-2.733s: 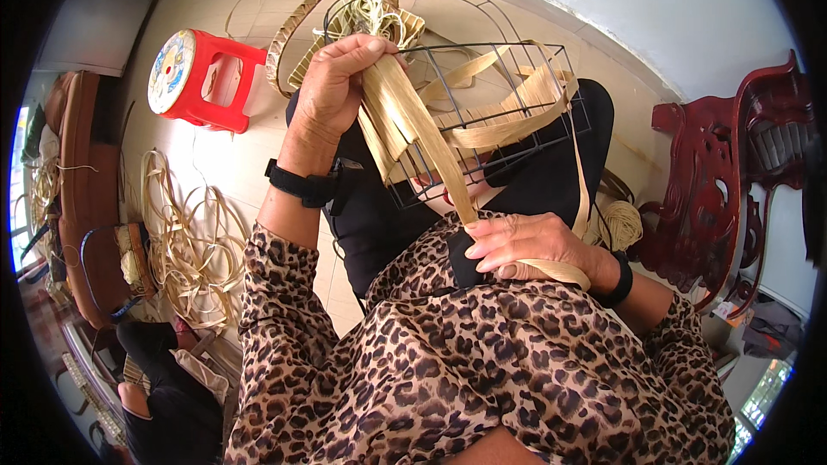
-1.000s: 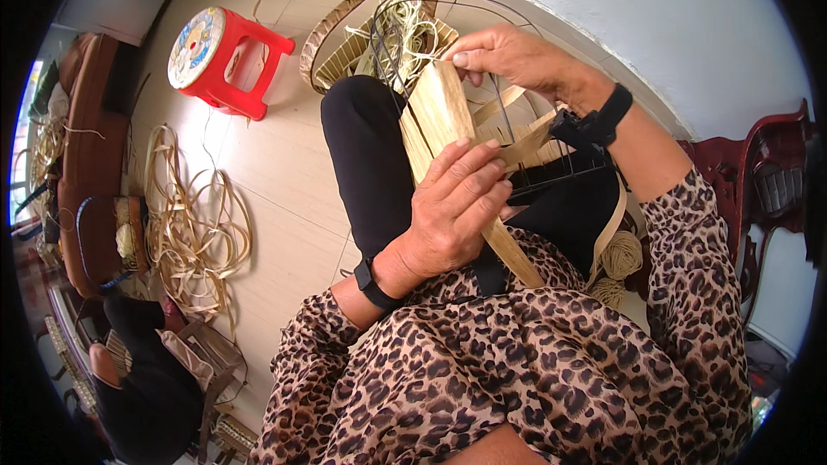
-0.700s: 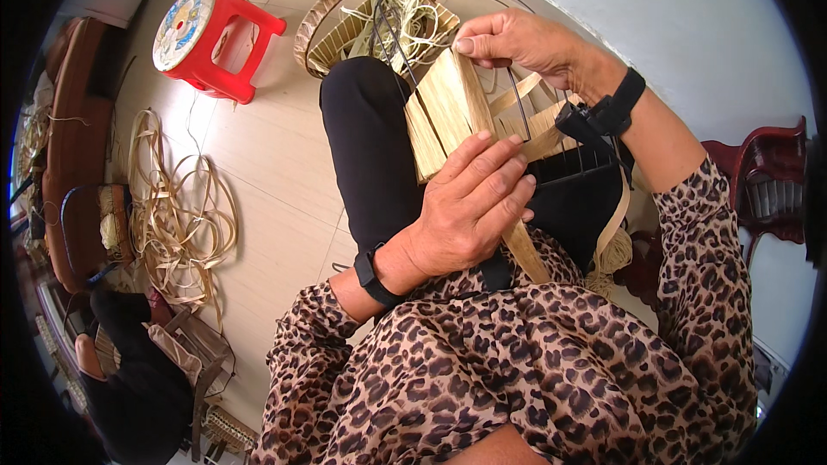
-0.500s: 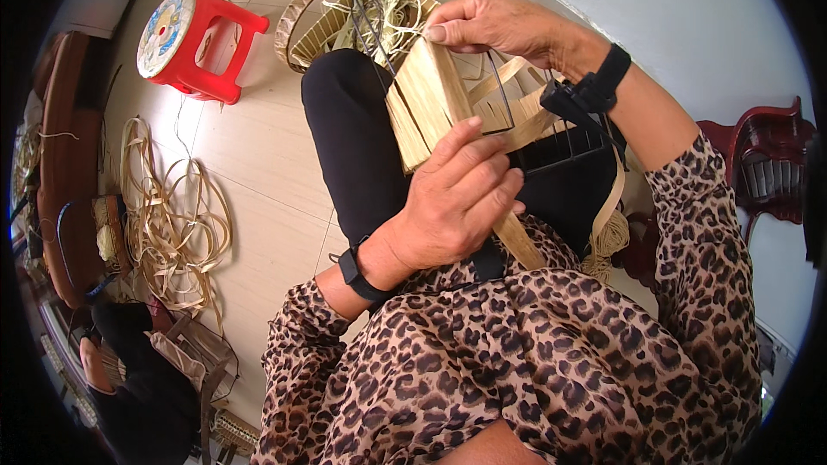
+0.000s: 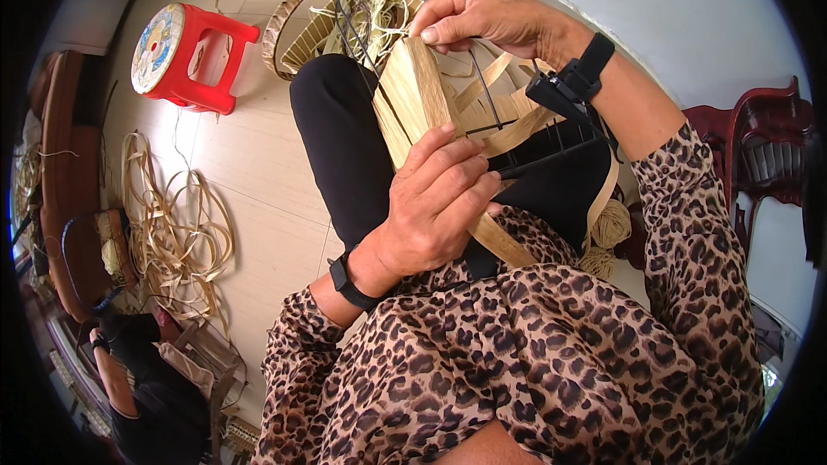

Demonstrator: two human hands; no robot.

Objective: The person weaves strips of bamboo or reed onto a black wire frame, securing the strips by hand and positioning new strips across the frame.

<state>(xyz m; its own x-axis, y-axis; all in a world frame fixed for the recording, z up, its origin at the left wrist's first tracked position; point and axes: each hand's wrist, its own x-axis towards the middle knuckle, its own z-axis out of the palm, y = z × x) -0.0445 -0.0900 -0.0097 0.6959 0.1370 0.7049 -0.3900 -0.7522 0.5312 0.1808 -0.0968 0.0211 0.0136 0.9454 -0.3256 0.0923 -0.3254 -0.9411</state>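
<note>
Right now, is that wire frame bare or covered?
Partly covered: pale strips cover the left of the wire frame; bare dark wires show farther right.

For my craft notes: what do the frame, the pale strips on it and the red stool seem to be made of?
Frame: probably metal wire, dark finish, given its thin, stiff-looking rods. Pale strips: likely plant fibre, slightly glossy, with fine lengthwise grain. Red stool: probably moulded plastic, shiny; body smooth, evenly coloured.

Looks like a home doing craftwork: coiled strips (image 5: pixel 185 274) below the red stool (image 5: pixel 179 65), carved furniture (image 5: pixel 745 112) far right of it.
</note>
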